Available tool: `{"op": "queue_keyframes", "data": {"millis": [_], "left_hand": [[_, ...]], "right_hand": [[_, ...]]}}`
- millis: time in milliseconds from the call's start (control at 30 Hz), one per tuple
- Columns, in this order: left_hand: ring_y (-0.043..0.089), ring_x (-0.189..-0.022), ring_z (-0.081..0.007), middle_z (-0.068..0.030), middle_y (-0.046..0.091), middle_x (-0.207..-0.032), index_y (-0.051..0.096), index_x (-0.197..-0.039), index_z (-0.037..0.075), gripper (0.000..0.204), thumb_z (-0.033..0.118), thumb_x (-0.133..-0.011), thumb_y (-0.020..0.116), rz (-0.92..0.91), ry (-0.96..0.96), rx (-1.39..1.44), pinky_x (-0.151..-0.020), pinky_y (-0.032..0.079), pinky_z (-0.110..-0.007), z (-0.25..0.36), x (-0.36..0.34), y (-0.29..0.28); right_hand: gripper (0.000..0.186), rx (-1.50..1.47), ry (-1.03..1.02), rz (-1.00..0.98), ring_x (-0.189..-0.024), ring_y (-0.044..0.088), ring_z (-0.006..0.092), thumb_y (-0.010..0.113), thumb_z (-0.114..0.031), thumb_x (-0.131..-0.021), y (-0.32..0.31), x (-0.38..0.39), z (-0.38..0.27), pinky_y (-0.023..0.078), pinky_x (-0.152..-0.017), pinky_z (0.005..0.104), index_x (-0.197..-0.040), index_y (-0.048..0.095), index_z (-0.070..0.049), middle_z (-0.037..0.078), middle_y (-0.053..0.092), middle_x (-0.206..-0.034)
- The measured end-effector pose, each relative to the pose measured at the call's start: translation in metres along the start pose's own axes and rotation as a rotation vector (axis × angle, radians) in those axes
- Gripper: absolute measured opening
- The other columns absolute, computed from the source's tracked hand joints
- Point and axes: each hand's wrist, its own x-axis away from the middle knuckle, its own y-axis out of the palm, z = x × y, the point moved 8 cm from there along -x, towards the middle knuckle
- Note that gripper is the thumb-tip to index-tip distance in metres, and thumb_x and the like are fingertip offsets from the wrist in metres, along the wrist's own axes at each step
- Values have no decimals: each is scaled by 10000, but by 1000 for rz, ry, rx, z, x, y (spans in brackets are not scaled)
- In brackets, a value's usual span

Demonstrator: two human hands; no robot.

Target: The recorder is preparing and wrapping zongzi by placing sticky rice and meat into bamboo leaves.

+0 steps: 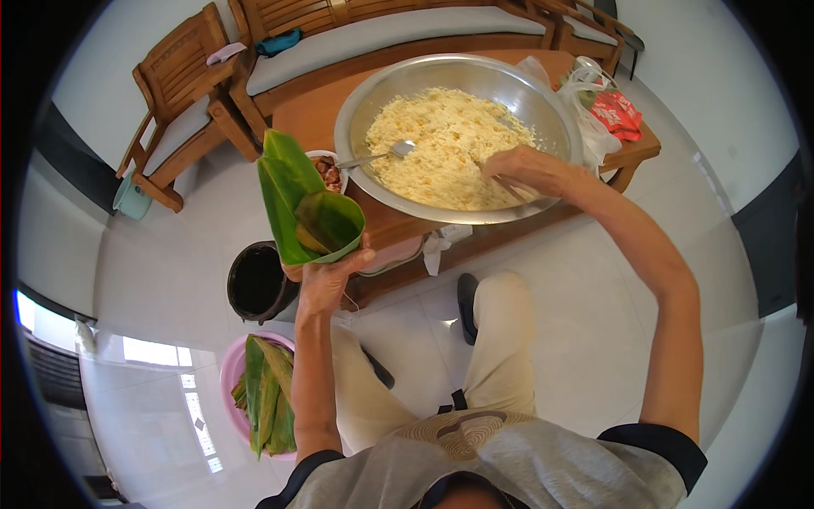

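My left hand (326,280) is closed around the base of a folded green leaf cone (335,225). The cone's mouth faces up, and a long leaf end rises behind it. Over the right side of a wide metal basin (381,78), my right hand (526,170) has its fingers closed on thin sticks that look like chopsticks (514,190). Their tips are at the pale yellow grain (449,127), which looks like rice with orange-yellow bits. A metal spoon (400,149) rests in the grain at the left. Beside the basin, partly behind the leaf, is a white bowl of reddish-brown pieces (329,172).
The basin stands on a wooden table (305,110). At its right end lie a clear plastic bag (585,85) and red packets (619,114). A dark bucket (264,284) and a pink basin (229,382) of long leaves (270,394) are on the floor at left. Wooden seats (398,34) stand behind.
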Motion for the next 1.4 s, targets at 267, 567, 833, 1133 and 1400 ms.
{"op": "queue_keyframes", "data": {"millis": [267,567,833,1133,1400], "left_hand": [[525,-822,-141,-41,541,-908,506,-1055,26,478,-50,-615,677,14,60,-88,-659,443,-243,15,8,-32],[514,-757,-128,-53,540,-861,501,-1037,3,450,-36,-621,666,2,35,-23,-629,425,-234,22,-37,-5],[477,-692,-112,-42,511,-799,506,-973,1,353,-47,-648,635,-125,88,-52,-593,397,-236,26,-84,39],[460,-673,-100,-22,498,-782,505,-919,32,289,-36,-661,616,-191,189,-122,-579,382,-233,26,-118,62],[468,-665,-103,-21,507,-785,508,-906,30,264,-25,-672,616,-170,148,-185,-580,386,-237,18,-131,59]], "right_hand": [[242,-325,-100,188,-609,537,225,567,-84,-758,-29,-112,-23,444,-620,327,-988,570,-6,132,576,-690],[117,-182,-43,154,-597,563,227,602,-145,-727,-7,-175,11,451,-591,343,-790,604,-46,127,569,-640],[255,-643,439,514,-579,578,127,495,-217,-839,-49,-89,123,470,-533,252,-842,583,22,78,592,-669],[241,-791,461,747,-577,597,130,486,-190,-836,-23,-122,163,482,-530,244,-822,601,21,88,602,-651],[249,-865,473,424,-536,605,147,491,-162,-826,12,-128,136,497,-512,254,-748,606,44,106,618,-633]]}}
